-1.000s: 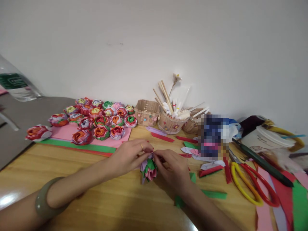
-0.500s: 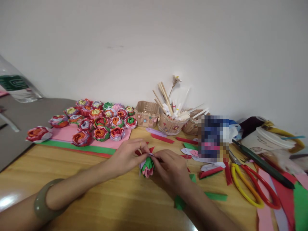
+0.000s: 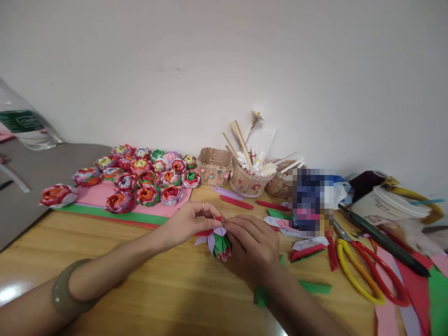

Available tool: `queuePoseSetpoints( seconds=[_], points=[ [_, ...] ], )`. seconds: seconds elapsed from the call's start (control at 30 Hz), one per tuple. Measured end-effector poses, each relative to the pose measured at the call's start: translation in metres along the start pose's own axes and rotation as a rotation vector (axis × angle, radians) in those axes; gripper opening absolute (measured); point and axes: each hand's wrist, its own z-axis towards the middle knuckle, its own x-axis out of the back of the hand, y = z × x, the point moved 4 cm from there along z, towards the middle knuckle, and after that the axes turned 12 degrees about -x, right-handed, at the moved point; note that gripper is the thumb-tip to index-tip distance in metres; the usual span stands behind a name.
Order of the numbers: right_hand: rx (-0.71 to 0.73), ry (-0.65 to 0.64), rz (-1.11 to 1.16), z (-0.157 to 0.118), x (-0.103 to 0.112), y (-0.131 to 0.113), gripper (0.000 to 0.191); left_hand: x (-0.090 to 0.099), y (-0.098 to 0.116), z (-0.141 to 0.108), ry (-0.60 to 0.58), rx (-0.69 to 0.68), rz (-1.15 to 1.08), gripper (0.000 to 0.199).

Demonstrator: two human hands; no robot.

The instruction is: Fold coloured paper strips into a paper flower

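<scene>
Between my two hands, above the wooden table [image 3: 157, 298], is a folded paper flower [image 3: 221, 245] in green, purple and pink, its pink tips pointing down. My left hand [image 3: 191, 220] pinches red folded paper at the flower's top left; a ring is on one finger. My right hand [image 3: 255, 242] is closed around the flower's upper right side, its fingertips meeting those of the left. A purple strip sticks out to the flower's left. What lies under the fingertips is partly hidden.
Several finished paper flowers [image 3: 149, 195] stand on pink and green sheets [image 3: 94, 198] at left. Behind are decorated baskets [image 3: 214, 170], one with sticks. Folded strips [image 3: 310, 247], yellow-and-red scissors [image 3: 360, 270], a dark green pen-like tool [image 3: 388, 242] and a white tub [image 3: 388, 205] lie right.
The flower has turned in my hands and moved slightly right, showing more of its purple and green side. My left fingers now hold the red paper beside its top.
</scene>
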Motion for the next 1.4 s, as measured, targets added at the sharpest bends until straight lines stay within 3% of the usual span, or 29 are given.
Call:
queuePoseSetpoints(
  seconds=[0.1, 0.17, 0.3, 0.43, 0.6, 0.87, 1.13, 1.3, 1.4],
  points=[
    [-0.182, 0.031, 0.067, 0.008, 0.008, 0.001, 0.012, 0.004, 0.012, -0.001, 0.106, -0.246, 0.127, 0.01],
    [-0.398, -0.08, 0.191, 0.013, 0.008, 0.005, 0.008, 0.005, 0.02, -0.004, 0.15, -0.401, 0.276, 0.006],
    [-0.83, -0.393, 0.529, 0.011, -0.008, 0.012, 0.017, 0.0, 0.025, -0.012, 0.141, -0.595, 0.552, 0.008],
    [-1.044, -0.456, 0.762, 0.005, -0.02, 0.017, 0.023, -0.003, 0.025, -0.018, 0.144, -0.728, 0.642, 0.011],
    [-1.097, -0.435, 0.843, 0.005, -0.02, 0.019, 0.025, -0.005, 0.021, -0.018, 0.109, -0.72, 0.579, 0.012],
    [-1.116, -0.384, 0.738, 0.008, -0.014, 0.019, 0.022, 0.001, 0.011, -0.013, 0.278, -0.519, 0.187, 0.008],
    [-1.12, -0.38, 0.644, 0.009, -0.012, 0.017, 0.022, 0.005, 0.008, -0.011, 0.361, -0.464, 0.079, 0.012],
    [-1.102, -0.269, 0.622, 0.007, -0.008, 0.023, 0.021, 0.02, 0.01, -0.006, 0.519, -0.41, -0.037, 0.021],
    [-1.091, -0.124, 0.686, 0.007, -0.003, 0.027, 0.02, 0.015, 0.006, -0.001, 0.396, -0.302, -0.168, 0.028]
  ],
)
